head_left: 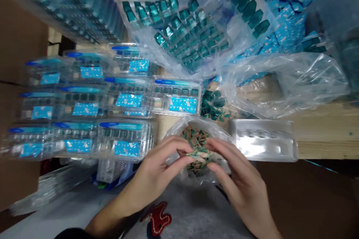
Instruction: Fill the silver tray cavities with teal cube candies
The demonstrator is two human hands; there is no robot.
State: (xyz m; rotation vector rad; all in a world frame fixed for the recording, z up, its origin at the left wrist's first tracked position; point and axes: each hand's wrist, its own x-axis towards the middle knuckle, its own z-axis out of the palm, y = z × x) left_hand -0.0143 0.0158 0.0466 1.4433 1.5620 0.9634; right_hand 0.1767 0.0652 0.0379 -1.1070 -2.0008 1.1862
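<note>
the left hand (156,168) and the right hand (238,183) curl inward, fingertips nearly meeting, and together pinch a clump of small green and tan pieces (199,155) straight ahead of the wrists. the clump sits just above the mouth of a clear plastic bag (179,134) filled with the same pieces. it lies between the hands, neither clearly nearer, its longer side seeming to run crosswise from hand to hand. a clear blister tray (263,141) lies just right of the bag on the wooden table (325,130). farther ahead, a loose heap of dark green pieces (213,104) lies beside a filled tray with a blue label (176,95), one of several in rows.
</note>
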